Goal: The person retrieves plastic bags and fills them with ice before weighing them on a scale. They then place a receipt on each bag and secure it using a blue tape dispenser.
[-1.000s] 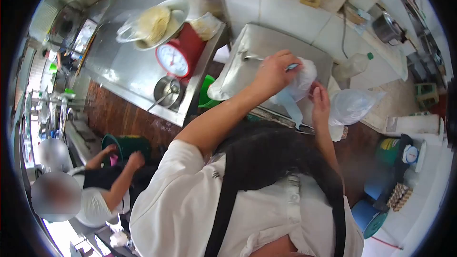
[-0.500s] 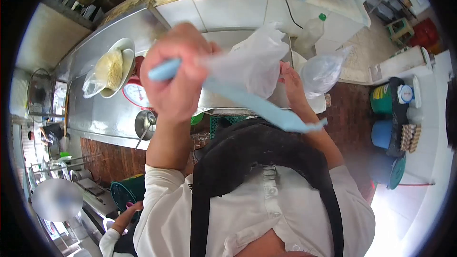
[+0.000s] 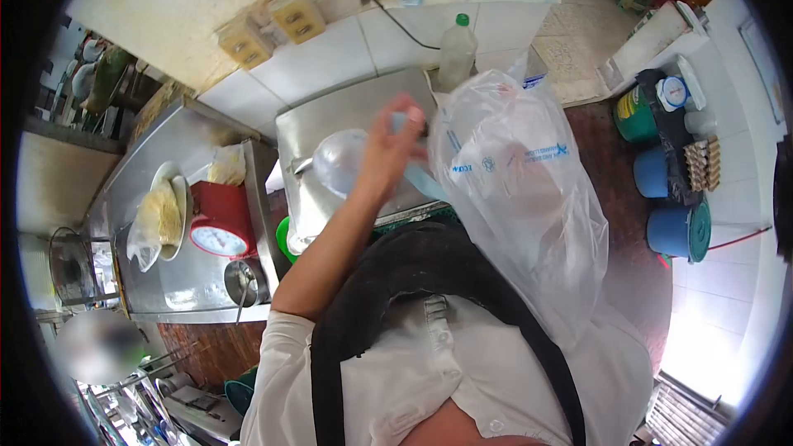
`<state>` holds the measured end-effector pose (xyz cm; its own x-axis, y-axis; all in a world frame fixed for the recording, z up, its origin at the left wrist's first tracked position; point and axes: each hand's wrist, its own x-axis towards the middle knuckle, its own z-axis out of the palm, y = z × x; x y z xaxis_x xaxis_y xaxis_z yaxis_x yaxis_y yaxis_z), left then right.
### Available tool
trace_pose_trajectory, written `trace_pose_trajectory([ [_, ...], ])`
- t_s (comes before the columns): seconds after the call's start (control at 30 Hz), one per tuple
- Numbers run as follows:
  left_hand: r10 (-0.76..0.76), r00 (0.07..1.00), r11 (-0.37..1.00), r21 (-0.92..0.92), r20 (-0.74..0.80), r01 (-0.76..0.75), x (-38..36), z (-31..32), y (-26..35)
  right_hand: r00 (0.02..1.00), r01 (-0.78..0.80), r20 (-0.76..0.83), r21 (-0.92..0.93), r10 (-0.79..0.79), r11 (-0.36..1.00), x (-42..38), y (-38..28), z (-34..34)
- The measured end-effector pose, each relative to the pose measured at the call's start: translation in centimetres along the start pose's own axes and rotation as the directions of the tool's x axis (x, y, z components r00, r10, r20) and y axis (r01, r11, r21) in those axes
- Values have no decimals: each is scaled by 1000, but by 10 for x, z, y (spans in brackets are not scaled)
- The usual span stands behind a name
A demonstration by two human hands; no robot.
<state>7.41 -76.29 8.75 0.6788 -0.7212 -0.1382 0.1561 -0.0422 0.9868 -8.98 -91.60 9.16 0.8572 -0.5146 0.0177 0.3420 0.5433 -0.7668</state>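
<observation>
My left hand (image 3: 387, 149) is raised over a metal tray (image 3: 301, 128), its fingers closed on a light blue strip (image 3: 426, 183) whose exact kind I cannot make out. The strip hangs toward a big clear plastic bag (image 3: 529, 239) with blue print. My right hand (image 3: 530, 186) shows only faintly through this bag, so its fingers cannot be read. The bag reaches down over my right arm. Behind my left hand, a rounded clear thing (image 3: 337, 163) lies on the tray.
To the left, a metal counter (image 3: 186, 285) bears a red scale (image 3: 221, 215), noodles (image 3: 159, 219) in a white bowl and a small pot (image 3: 245, 282). A green-capped bottle (image 3: 457, 54) stands behind the bag. Blue bins (image 3: 679, 227) line the right wall. Another person (image 3: 99, 347) is far left.
My view has turned right. My left hand, with the light blue strip, has gone down and away from the camera. The plastic bag now spreads wide over my right hand and arm.
</observation>
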Motion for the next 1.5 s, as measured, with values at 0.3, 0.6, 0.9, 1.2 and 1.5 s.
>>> trace_pose_trajectory([
  [0.3,-248,905,926,-189,346,327,87,76,-74,990,110,-34,-420,-137,901,32,-37,-118],
  [0.6,-363,837,614,-571,409,545,161,81,-254,965,53,-179,-586,-194,808,53,75,-253],
  [0.9,-508,857,726,578,84,374,179,51,-307,962,-194,-259,-432,85,881,79,151,-352],
  [1.2,-401,907,916,-84,-130,393,130,108,-223,953,-96,-211,-892,-218,443,55,90,-311],
  [1.5,-482,856,842,-173,188,511,88,92,-222,874,-47,-332,-786,-356,617,35,108,-274],
])
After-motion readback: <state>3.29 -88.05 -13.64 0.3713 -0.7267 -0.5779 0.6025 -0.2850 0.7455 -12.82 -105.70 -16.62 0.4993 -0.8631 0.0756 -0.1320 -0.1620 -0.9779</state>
